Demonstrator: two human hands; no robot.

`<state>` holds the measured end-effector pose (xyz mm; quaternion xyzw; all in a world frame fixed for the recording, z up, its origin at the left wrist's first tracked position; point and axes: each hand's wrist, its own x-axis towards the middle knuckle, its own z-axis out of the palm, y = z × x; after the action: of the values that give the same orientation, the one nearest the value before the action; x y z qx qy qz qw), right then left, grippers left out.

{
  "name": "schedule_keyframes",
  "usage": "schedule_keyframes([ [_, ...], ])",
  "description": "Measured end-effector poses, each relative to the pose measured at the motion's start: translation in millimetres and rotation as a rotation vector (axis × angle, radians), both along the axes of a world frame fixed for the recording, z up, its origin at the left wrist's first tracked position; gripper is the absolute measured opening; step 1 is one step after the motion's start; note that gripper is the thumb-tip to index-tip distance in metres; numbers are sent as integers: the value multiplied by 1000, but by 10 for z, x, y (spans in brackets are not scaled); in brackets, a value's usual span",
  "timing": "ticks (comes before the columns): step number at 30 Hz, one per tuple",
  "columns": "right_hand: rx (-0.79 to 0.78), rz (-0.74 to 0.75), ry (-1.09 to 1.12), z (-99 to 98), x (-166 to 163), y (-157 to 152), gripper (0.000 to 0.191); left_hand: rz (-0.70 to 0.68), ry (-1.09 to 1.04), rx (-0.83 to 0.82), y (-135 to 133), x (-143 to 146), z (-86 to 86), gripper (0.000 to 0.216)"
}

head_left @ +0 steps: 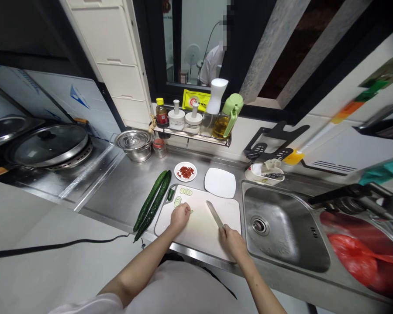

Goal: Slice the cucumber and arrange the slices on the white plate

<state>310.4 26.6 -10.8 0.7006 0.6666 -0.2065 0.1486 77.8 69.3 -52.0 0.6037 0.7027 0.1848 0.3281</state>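
My right hand [231, 239] is wrapped round the handle of a kitchen knife [215, 213], whose blade lies over the right half of a white cutting board [203, 242]. On the board's left side my left hand [180, 216] is closed in a pinch. A thin cucumber slice [191, 211] with a green edge pokes out at its fingertips. Just beyond that hand lie some cucumber slices [177, 201], and more overlapping slices [186, 192] are farther back. A short cucumber end piece [170, 194] rests at the board's upper left corner. Two whole cucumbers [152, 203] lie left of the board.
Behind the board stand a plate of red dried berries [185, 172] and a square white plate [220, 182]. A steel sink [284, 231] adjoins on the right. A lidded pot [136, 146] and a lidded pan [49, 144] stand left. A condiment rack [193, 133] hangs above the counter.
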Motion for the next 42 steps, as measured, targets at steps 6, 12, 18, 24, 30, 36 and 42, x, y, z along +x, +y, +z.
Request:
schedule_keyframes([
  [6, -1, -2, 10, 13, -2, 9, 38, 171, -13, -7, -5, -301, -26, 5],
  [12, -21, -4, 3, -4, -1, 17, 39, 251, -10, -10, 58, -484, -69, 7],
  [18, -17, -9, -3, 7, -9, 9, 39, 267, 21, -23, 71, -543, -119, 9],
  [24, -6, 1, -3, 13, -10, 6, 38, 257, 39, -36, 98, -545, -137, 10],
  [30, 1, -5, 12, -6, -8, 5, 38, 251, 104, -39, 113, -527, -119, 13],
  [36, 4, 3, 6, -16, 0, 10, 38, 222, 120, -6, 99, -528, -125, 13],
  [42, -2, -2, 2, 10, -9, 12, 37, 239, 94, -16, 94, -522, -117, 13],
])
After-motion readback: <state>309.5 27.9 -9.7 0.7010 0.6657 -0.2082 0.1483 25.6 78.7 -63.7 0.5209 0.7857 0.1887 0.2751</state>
